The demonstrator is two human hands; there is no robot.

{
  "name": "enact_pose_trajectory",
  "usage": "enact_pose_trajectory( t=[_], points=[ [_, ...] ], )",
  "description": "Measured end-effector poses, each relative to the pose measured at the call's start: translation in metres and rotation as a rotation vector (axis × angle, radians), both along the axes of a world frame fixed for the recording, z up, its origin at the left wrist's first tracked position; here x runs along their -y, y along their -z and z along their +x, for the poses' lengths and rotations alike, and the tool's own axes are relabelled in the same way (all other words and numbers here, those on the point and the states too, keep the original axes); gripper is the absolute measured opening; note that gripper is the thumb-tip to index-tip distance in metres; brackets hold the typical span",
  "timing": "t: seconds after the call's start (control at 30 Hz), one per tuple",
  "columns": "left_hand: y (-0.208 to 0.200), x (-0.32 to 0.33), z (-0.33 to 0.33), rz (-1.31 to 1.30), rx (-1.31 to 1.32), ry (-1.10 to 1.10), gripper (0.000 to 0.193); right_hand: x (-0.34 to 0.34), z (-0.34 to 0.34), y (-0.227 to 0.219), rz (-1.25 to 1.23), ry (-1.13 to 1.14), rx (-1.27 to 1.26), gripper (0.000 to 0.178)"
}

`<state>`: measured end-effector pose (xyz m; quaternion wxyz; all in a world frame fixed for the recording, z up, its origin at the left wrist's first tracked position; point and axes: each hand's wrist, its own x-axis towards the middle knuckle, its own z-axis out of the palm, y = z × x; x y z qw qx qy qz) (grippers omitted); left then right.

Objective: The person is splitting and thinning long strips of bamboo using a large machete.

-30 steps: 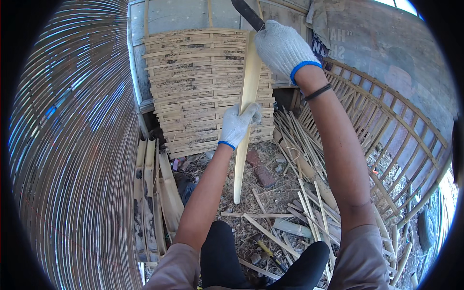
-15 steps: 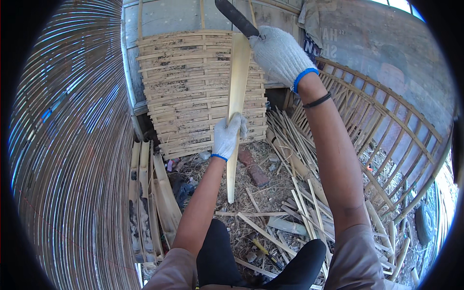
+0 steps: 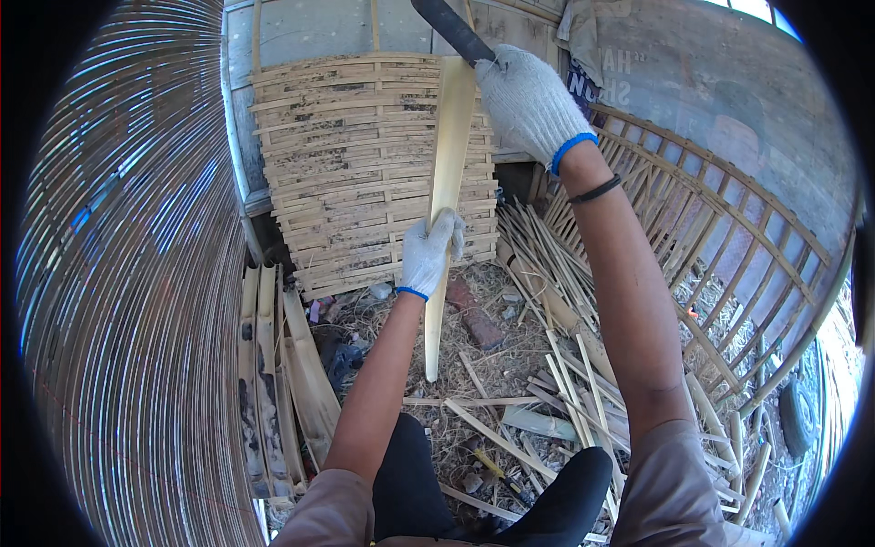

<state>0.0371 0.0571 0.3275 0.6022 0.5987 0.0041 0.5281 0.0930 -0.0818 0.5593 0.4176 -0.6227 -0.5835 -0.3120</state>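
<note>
A long pale split of bamboo (image 3: 453, 137) stands nearly upright in front of me, its narrow lower end hanging above the ground. My left hand (image 3: 428, 253), in a white knitted glove with a blue cuff, is closed round it below the middle. In a matching glove, my right hand (image 3: 531, 96) is wrapped round the handle of a dark-bladed machete (image 3: 453, 29); the handle itself is hidden in the fist. The blade lies across the bamboo's top end and points up to the left. Whether the edge has entered the bamboo I cannot tell.
Behind the bamboo leans a woven bamboo panel (image 3: 337, 173). Halved bamboo pieces (image 3: 308, 383) stand at the left, beside a wall of thin strips (image 3: 137, 346). Cut strips (image 3: 556, 401) and a reddish brick (image 3: 474, 314) litter the ground. A slatted bamboo frame (image 3: 720, 219) leans at the right.
The whole view has shifted very slightly. Both hands keep their grips, and the machete stays at the bamboo's top end.
</note>
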Motion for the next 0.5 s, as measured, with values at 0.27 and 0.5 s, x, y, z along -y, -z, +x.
enact_pose_trajectory(
  t=[0.27, 0.5],
  points=[
    [0.0006, 0.0006, 0.0019, -0.018, -0.003, -0.003, 0.038, 0.0006, 0.0066, -0.0005, 0.097, 0.017, 0.068, 0.03],
    [0.0, 0.0027, 0.0032, -0.043, -0.004, 0.028, 0.034, -0.0074, 0.0072, 0.0016, 0.074, 0.015, 0.043, 0.032]
  ],
)
